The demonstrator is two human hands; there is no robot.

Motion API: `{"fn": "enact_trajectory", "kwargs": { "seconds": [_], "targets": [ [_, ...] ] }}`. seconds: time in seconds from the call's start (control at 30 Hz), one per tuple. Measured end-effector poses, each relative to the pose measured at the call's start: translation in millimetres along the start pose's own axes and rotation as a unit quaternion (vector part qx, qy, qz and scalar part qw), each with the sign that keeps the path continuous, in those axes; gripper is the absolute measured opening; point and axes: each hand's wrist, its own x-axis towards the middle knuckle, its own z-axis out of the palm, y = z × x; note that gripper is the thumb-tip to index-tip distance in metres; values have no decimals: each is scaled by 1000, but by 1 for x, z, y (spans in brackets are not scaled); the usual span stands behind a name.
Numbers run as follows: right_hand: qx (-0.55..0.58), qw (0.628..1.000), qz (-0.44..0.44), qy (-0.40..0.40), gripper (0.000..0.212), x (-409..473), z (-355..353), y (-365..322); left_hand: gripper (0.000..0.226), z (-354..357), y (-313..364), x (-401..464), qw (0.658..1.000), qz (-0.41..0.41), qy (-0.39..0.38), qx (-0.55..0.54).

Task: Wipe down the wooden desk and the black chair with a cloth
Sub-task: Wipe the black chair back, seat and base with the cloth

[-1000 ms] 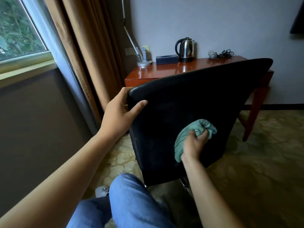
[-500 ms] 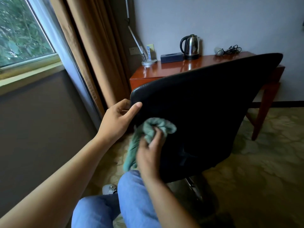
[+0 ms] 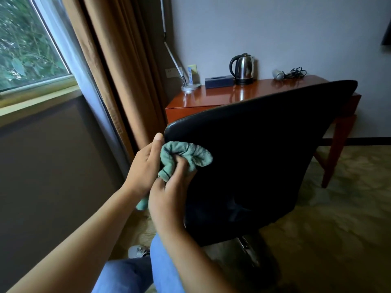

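Both hands meet at the black chair's (image 3: 264,161) left edge. The right hand (image 3: 169,193) and left hand (image 3: 145,168) grip the green cloth (image 3: 190,154) against it.

Dim room w/ daylight from window (image 3: 31,45) at left; desk (image 3: 254,92) glare; wide-angle edge bending

Cloth (image 3: 187,154): teal terry, bunched, pressed against the back of the chair near its upper left corner, one end hanging lower down. Black chair (image 3: 264,161): smooth dark backrest, tilted, its back facing the camera, standing on patterned carpet just before the desk. Wooden desk: glossy reddish-brown tabletop (image 3: 249,94), against the wall.
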Motion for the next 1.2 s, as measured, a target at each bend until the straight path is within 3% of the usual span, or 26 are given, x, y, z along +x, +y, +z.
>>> {"fn": "enact_trajectory", "kwargs": {
  "seconds": [0.13,0.27,0.33,0.4,0.5,0.67,0.8,0.87,0.97,1.03,1.13,1.2],
  "targets": [
    [-13,999,-10,-30,51,11,-20,24,67,-3,-6,1,999,-31,-11,-44],
    [-4,985,120,124,49,74,-87,93,48,7,-14,-4,998,-17,-19,-64],
    [26,969,177,171,53,98,-113,115,56,12,-28,-9,999,-29,-28,-34],
    [35,956,206,204,58,102,-118,124,67,19,-46,-15,997,-52,-54,-7],
    [21,948,208,240,52,79,-90,113,55,29,-56,-25,995,-58,-75,8],
    [-19,973,172,154,50,-6,-8,88,71,29,-59,-23,996,-56,-60,36],
    [4,983,172,56,48,-23,-13,97,47,27,-63,-25,996,-77,-44,26],
    [-14,982,176,69,45,0,-39,117,56,27,-66,-22,996,-75,-53,15],
    [-4,958,236,163,52,64,-97,150,74,30,-65,-22,994,-80,-69,-22],
    [13,944,263,200,57,97,-132,161,63,36,-63,-24,992,-87,-79,-41],
    [18,939,269,211,58,97,-129,147,57,46,-59,-28,989,-93,-90,-65],
    [8,956,234,176,55,65,-98,122,59,52,-58,-29,988,-96,-89,-79]
  ]
}}
